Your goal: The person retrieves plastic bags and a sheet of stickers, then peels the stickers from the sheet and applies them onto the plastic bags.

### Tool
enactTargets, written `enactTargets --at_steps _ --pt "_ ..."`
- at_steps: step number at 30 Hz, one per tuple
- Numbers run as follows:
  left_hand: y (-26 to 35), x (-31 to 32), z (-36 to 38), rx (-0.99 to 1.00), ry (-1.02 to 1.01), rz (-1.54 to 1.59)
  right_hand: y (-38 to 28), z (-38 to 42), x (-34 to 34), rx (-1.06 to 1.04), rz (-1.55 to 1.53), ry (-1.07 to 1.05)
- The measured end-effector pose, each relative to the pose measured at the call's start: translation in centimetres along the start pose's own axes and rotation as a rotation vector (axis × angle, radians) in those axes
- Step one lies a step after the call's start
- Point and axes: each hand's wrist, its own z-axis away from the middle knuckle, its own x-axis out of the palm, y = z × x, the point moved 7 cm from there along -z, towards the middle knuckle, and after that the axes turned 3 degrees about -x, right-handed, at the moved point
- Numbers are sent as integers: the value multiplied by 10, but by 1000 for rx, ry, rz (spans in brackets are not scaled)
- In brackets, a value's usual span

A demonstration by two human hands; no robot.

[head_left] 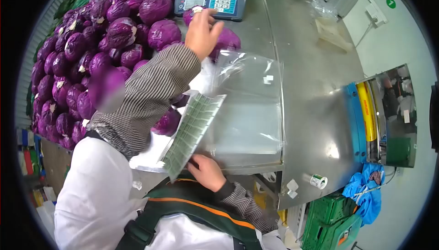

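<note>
My left hand (203,35) reaches across to the front of a digital scale (210,0), palm down, thumb spread from the fingers. A red cabbage (188,16) touches or lies just beside its fingers, partly hidden; a larger cabbage (228,40) sits under its thumb side. My right hand (208,173), near the table's front edge, pinches the lower end of a green strip of labels (194,129), which stands tilted. Clear plastic bags (247,112) lie flat right of the strip. Another cabbage (168,122) is left of it, partly behind my left sleeve.
Many red cabbages (121,32) are heaped on the left. The metal table (311,76) runs to the right, where a machine with a yellow roller (367,112) stands. A label roll (318,181) lies near its front edge. Green crates (327,218) and blue plastic (368,193) are below right.
</note>
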Motion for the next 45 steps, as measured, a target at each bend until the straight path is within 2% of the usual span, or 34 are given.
enactTargets --at_steps 1,3,4,5,6,7,8,9,11,12,15,16,19,20,23,24,27,28,31,34,37,38,41,42,45 --pt "18 -11 17 127 -107 86 -5 5 3 -42 17 -77" --pt "36 -31 56 94 -348 92 -16 12 -17 37 -65 -13" --pt "37 -41 73 78 -415 89 -21 14 -42 137 -76 187" --pt "33 -49 87 59 -482 90 15 18 -50 257 -222 309" --pt "21 -54 98 32 -484 68 29 15 -64 225 -485 402" --pt "13 -58 107 7 -489 47 42 10 -69 440 -519 370" --pt "2 -60 115 -105 -552 14 50 3 -63 483 -420 309" --pt "6 -64 120 -34 -548 17 56 -2 -57 526 -319 251" --pt "12 -69 128 112 -532 23 56 -5 -50 454 -410 313" --pt "19 -68 130 123 -678 -64 53 -6 -49 419 -456 339" --pt "52 -78 120 345 -689 22 0 -5 -67 167 -292 298" --pt "47 -71 120 336 -811 -22 -16 -1 -74 176 -348 257" --pt "35 -55 125 340 -920 -15 -56 13 -93 120 -474 173" --pt "35 -52 125 363 -901 -17 -63 21 -100 95 -472 136" --pt "28 -40 127 138 -1159 122 -64 54 -121 158 -559 130" --pt "27 -40 129 110 -1109 139 -56 66 -127 206 -585 117" --pt "21 -30 148 -239 -1314 270 -53 89 -150 302 -470 148" --pt "24 -28 151 -180 -1253 297 -53 95 -170 387 -141 269" --pt "43 -24 160 -210 -1359 340 -140 86 -198 -40 929 726" --pt "82 -19 166 -66 -1471 404 -176 47 -167 -255 1030 570" --pt "105 -21 159 13 -1503 462 -128 32 -164 -140 846 349" --pt "104 -21 158 -58 -1589 389 -108 33 -167 51 660 305" --pt "120 -41 146 414 -986 154 -93 46 -164 97 353 355" --pt "133 -56 148 587 -804 60 -91 50 -161 86 342 356" --pt "129 -64 173 623 -782 30 -86 61 -159 56 286 358"
